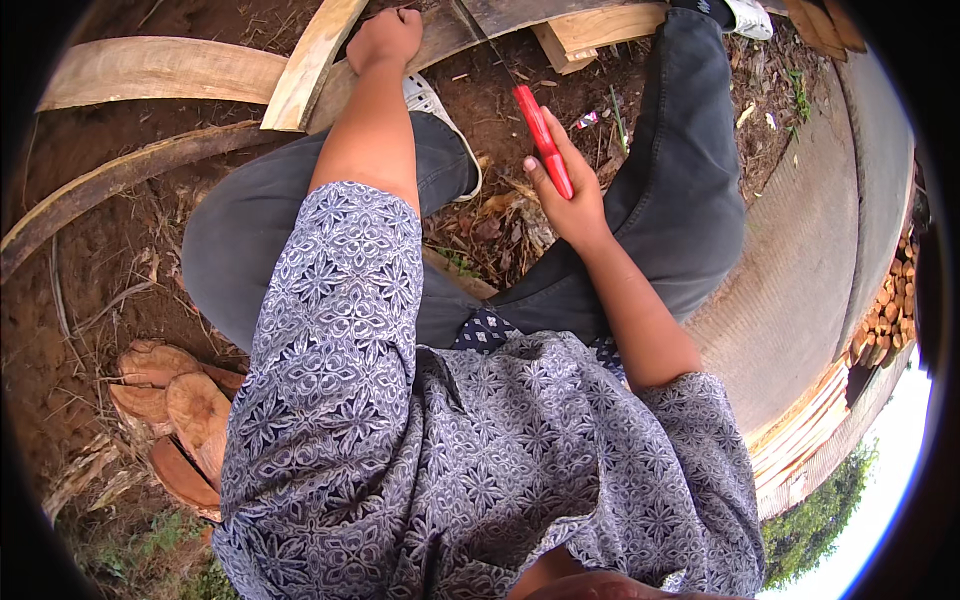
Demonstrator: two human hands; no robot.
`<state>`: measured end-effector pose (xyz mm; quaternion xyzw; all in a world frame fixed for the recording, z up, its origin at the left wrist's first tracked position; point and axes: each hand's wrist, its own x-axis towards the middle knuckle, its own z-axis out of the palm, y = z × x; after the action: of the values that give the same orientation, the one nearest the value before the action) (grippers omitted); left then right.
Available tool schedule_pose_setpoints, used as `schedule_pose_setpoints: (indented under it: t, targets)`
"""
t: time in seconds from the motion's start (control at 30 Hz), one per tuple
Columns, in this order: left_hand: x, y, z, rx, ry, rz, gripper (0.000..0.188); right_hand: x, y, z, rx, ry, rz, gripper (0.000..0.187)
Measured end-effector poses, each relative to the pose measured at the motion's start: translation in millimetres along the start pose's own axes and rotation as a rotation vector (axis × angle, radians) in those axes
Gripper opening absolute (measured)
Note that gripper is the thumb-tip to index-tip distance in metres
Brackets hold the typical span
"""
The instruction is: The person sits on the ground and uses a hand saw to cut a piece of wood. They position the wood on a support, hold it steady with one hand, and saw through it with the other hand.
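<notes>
Soil (120, 230), red-handled tool (545, 142) aslant forward-left

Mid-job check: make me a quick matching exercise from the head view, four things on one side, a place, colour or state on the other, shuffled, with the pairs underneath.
Things:
1. Red handle
2. Left hand
3. Cut wood pieces
4. Trousers

Places, colours or states:
A. Dark grey
B. Near the top of the picture, beside a pale plank
C. On the ground at the lower left
D. Held in the right hand

Pairs: 1-D, 2-B, 3-C, 4-A
</notes>
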<state>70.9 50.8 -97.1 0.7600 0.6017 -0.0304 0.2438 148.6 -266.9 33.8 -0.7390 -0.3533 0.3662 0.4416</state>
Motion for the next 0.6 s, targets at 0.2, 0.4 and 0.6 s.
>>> schedule_pose_setpoints:
  t: [0.2, 0.4, 0.6]
  targets:
    - [-4, 3, -4, -0.036, 0.083, 0.02, 0.05, -26, -26, -23, -0.016, 0.013, 0.058, 0.062]
    - [-8, 12, -16, -0.065, 0.066, 0.028, 0.05, -8, -39, -18, 0.103, 0.061, 0.086, 0.06]
    - [-5, 9, -13, -0.06, 0.07, 0.019, 0.05, -18, -72, -26, 0.043, 0.057, 0.038, 0.056]
